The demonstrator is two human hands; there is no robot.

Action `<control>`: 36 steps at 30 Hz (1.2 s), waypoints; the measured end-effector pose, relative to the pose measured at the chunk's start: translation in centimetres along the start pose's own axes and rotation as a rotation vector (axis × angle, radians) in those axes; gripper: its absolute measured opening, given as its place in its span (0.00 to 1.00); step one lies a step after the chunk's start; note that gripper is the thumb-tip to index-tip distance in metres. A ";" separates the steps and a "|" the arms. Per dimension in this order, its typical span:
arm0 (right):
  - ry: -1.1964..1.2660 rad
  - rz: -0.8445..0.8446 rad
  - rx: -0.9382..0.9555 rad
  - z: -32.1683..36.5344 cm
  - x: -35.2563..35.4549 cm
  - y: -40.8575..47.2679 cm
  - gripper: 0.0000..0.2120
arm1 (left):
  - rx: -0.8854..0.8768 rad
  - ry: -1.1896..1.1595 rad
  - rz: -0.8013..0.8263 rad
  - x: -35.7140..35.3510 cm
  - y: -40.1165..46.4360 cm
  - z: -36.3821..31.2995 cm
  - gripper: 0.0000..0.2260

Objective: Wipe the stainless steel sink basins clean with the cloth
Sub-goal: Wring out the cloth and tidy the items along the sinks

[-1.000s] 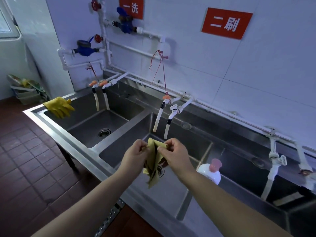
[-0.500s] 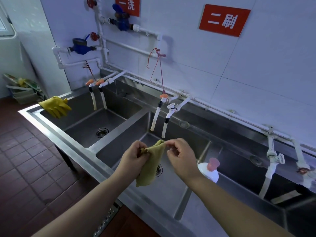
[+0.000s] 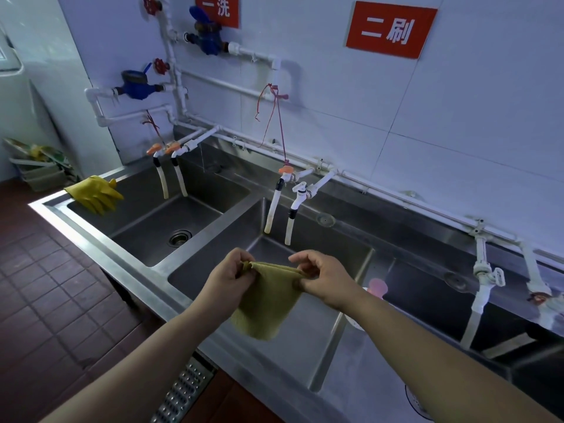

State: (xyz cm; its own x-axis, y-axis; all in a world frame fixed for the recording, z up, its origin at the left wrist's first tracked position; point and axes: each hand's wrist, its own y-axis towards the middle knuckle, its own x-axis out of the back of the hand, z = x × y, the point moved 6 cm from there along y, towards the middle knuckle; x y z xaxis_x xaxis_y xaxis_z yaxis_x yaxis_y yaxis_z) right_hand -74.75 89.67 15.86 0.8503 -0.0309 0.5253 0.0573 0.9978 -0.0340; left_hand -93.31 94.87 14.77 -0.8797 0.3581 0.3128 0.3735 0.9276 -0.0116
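Steel sink (image 3: pixel 100 254) w/ basins, white tiled wall (image 3: pixel 457 123), red-brown floor tiles (image 3: pixel 45 294).

Red wall signs (image 3: pixel 390 30): "二刷", "一洗"

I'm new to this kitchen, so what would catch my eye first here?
Front and centre, the left hand and right hand pinch a yellow-green cloth by its top edge above the middle basin. Yellow gloves hang over the left basin's far corner, and red signs stand on the white wall above.
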 end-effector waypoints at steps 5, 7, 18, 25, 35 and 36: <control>-0.012 -0.007 -0.004 -0.3 2.0 -0.2 0.07 | 0.059 0.094 -0.007 -0.7 0.9 0.6 0.11; -0.090 0.015 0.013 -0.4 2.8 -0.3 0.08 | 0.046 0.093 0.087 -1.9 1.1 0.2 0.17; -0.539 0.065 0.107 -2.1 9.2 0.0 0.07 | 0.016 0.137 0.682 -13.4 2.8 -5.0 0.33; -0.548 0.070 0.044 -6.9 13.1 0.7 0.06 | 0.146 0.055 0.796 -18.8 4.9 -5.7 0.25; -0.413 0.098 -0.183 -12.8 14.4 -0.3 0.19 | -0.001 0.342 0.251 -17.4 9.7 -3.8 0.05; -0.495 0.155 -0.187 -13.4 14.0 -0.8 0.22 | 0.013 0.341 0.240 -16.9 9.8 -3.3 0.05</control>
State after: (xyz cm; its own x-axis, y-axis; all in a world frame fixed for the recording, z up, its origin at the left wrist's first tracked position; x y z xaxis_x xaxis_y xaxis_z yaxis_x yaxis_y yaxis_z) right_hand -55.90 87.62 11.89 0.5109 0.1921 0.8379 0.0810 0.9596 -0.2694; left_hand -73.85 97.58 12.53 -0.6194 0.5109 0.5961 0.5508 0.8238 -0.1338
